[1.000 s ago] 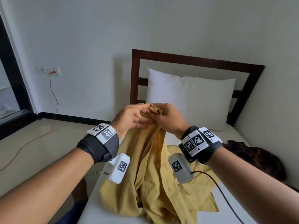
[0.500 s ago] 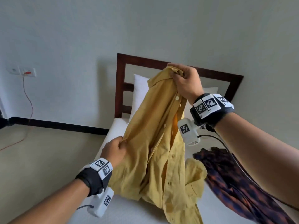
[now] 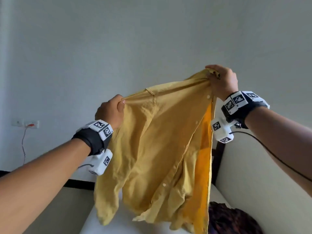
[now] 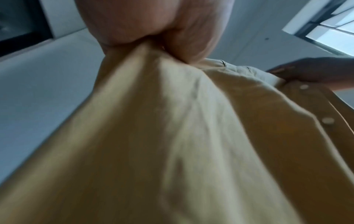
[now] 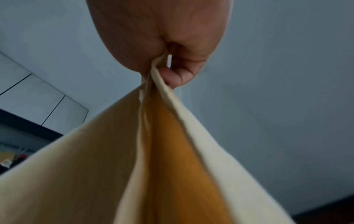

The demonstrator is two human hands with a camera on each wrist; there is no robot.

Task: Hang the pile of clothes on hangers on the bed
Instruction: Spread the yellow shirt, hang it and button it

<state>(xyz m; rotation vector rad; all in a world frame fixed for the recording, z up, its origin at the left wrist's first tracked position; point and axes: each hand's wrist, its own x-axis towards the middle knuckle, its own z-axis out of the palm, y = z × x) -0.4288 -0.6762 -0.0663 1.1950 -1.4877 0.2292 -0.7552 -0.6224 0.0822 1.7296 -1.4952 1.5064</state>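
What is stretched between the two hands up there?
In the head view, the yellow shirt spans from the left hand to the right hand.

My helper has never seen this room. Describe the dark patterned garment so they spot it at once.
Start at the white bed under the raised yellow shirt. Right of the shirt's hanging hem, a dark patterned garment lies crumpled on the mattress. It is the only dark cloth there, and no hand holds it.

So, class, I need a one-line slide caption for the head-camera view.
Left hand and right hand grip a yellow shirt, holding it spread above the bed.
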